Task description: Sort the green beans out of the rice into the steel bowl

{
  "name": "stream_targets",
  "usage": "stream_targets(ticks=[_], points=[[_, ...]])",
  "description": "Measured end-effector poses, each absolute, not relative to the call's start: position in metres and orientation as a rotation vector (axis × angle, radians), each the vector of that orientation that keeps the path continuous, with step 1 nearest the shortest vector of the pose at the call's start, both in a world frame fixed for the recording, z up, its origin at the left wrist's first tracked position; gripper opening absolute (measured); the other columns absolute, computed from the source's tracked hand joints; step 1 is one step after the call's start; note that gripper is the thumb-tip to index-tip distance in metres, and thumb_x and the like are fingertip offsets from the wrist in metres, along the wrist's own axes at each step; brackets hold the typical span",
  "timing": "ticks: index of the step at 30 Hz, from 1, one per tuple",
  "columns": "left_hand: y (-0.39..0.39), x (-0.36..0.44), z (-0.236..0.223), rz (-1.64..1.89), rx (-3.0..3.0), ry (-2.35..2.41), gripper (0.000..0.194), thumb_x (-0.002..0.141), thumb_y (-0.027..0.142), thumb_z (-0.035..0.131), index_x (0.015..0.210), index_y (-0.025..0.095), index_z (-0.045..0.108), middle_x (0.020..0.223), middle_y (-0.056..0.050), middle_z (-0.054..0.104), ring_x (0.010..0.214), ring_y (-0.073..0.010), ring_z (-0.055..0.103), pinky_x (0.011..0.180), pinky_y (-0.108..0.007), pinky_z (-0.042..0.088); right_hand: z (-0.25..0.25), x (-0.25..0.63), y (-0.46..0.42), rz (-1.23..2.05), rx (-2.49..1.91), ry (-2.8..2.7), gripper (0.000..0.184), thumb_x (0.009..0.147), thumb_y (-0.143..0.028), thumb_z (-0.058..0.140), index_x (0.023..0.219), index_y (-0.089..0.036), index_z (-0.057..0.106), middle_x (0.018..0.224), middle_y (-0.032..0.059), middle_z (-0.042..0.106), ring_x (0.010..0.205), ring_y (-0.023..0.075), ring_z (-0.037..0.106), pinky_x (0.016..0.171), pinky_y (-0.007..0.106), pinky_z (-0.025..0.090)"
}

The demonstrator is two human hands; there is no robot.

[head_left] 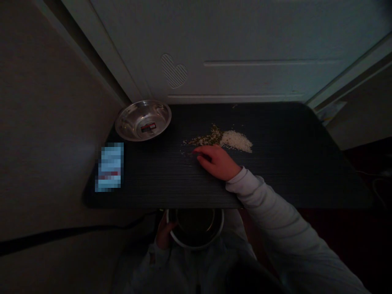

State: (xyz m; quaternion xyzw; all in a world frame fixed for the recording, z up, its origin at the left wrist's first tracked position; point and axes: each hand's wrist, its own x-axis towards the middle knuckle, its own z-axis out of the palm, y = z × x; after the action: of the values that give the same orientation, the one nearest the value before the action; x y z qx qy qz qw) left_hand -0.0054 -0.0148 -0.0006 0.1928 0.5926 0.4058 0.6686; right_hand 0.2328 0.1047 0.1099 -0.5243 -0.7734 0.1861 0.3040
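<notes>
My right hand (217,162) rests low over the dark table, at the near edge of a loose heap of grains. Its fingers are curved, with a dark gap between thumb and index finger; the fingertips are partly hidden and slightly blurred. Just beyond it lie green beans mixed with pale grains (211,136), and a pile of white rice (237,141) adjoins them on the right. Below the table edge, my left hand (164,230) grips the left rim of a round bowl (196,246) at my lap. The bowl's inside is too dark to make out.
An empty steel basin (128,126) with a dark label stands at the table's back left. A lit, pixelated phone-like rectangle (109,167) lies at the left edge. Behind the ridged black table (294,171) rises a pale panel (245,77) with a heart relief.
</notes>
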Motion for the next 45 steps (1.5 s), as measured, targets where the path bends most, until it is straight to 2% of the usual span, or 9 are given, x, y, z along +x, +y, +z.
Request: stream_targets(ticks=[5, 11, 16, 21, 27, 33, 37, 45], points=[[-0.013, -0.006, 0.005, 0.879, 0.451, 1.354, 0.030, 0.047, 0.020, 0.068, 0.077, 0.019, 0.071, 0.084, -0.006, 0.074, 0.100, -0.0343, 0.060, 0.088, -0.042, 0.042, 0.110, 0.234, 0.105, 0.500, -1.403, -2.009, 0.025, 0.082, -0.018, 0.046, 0.100, -0.015, 0.062, 0.087, 0.0050, 0.068, 0.076, 0.0154, 0.060, 0.074, 0.030, 0.042], [-0.014, -0.006, 0.001, 0.917, 0.439, 1.340, 0.040, 0.047, 0.020, 0.068, 0.087, 0.019, 0.071, 0.092, -0.007, 0.073, 0.105, -0.0341, 0.057, 0.089, -0.041, 0.042, 0.113, 0.235, 0.105, 0.526, -1.433, -1.973, 0.023, 0.077, -0.017, 0.047, 0.094, -0.015, 0.063, 0.074, 0.0025, 0.065, 0.068, 0.0142, 0.057, 0.070, 0.028, 0.040], [-0.016, -0.006, -0.002, 0.911, 0.411, 1.357, 0.052, 0.046, 0.019, 0.069, 0.098, 0.017, 0.068, 0.094, -0.007, 0.073, 0.104, -0.0345, 0.058, 0.091, -0.043, 0.041, 0.118, 0.241, 0.105, 0.585, -1.462, -1.906, 0.019, 0.070, -0.014, 0.048, 0.082, -0.016, 0.062, 0.062, -0.0015, 0.059, 0.059, 0.0123, 0.051, 0.063, 0.025, 0.038], [-0.015, -0.006, 0.001, 0.892, 0.419, 1.340, 0.049, 0.047, 0.019, 0.068, 0.096, 0.018, 0.069, 0.092, -0.007, 0.074, 0.101, -0.0339, 0.060, 0.087, -0.042, 0.044, 0.119, 0.242, 0.105, 0.676, -1.426, -1.926, 0.015, 0.067, -0.013, 0.048, 0.075, -0.016, 0.061, 0.054, -0.0035, 0.052, 0.051, 0.0102, 0.046, 0.057, 0.023, 0.036], [-0.013, -0.010, -0.002, 0.874, 0.465, 1.356, 0.039, 0.046, 0.018, 0.068, 0.085, 0.017, 0.072, 0.089, -0.008, 0.074, 0.103, -0.0354, 0.058, 0.089, -0.043, 0.042, 0.116, 0.241, 0.106, 0.625, -1.483, -1.921, 0.016, 0.069, -0.014, 0.047, 0.077, -0.016, 0.061, 0.055, -0.0033, 0.053, 0.053, 0.0106, 0.048, 0.058, 0.023, 0.036], [-0.015, -0.007, -0.004, 0.920, 0.418, 1.341, 0.041, 0.047, 0.019, 0.068, 0.089, 0.018, 0.071, 0.091, -0.006, 0.074, 0.105, -0.0335, 0.058, 0.093, -0.042, 0.040, 0.114, 0.244, 0.108, 0.546, -1.553, -1.840, 0.016, 0.070, -0.015, 0.047, 0.079, -0.016, 0.061, 0.058, -0.0023, 0.055, 0.054, 0.0113, 0.049, 0.057, 0.023, 0.036], [-0.013, -0.006, 0.000, 0.910, 0.475, 1.350, 0.044, 0.047, 0.021, 0.069, 0.091, 0.017, 0.071, 0.091, -0.008, 0.073, 0.106, -0.0351, 0.057, 0.091, -0.043, 0.041, 0.114, 0.242, 0.107, 0.557, -1.534, -1.855, 0.017, 0.070, -0.015, 0.048, 0.080, -0.015, 0.062, 0.058, -0.0019, 0.056, 0.054, 0.0111, 0.049, 0.058, 0.023, 0.036], [-0.011, -0.008, 0.000, 0.900, 0.475, 1.342, 0.046, 0.044, 0.022, 0.072, 0.090, 0.019, 0.070, 0.092, -0.008, 0.073, 0.108, -0.0359, 0.055, 0.091, -0.042, 0.041, 0.112, 0.235, 0.106, 0.543, -1.476, -1.983, 0.020, 0.075, -0.017, 0.050, 0.090, -0.015, 0.063, 0.068, 0.0003, 0.062, 0.061, 0.0121, 0.054, 0.067, 0.026, 0.038]])
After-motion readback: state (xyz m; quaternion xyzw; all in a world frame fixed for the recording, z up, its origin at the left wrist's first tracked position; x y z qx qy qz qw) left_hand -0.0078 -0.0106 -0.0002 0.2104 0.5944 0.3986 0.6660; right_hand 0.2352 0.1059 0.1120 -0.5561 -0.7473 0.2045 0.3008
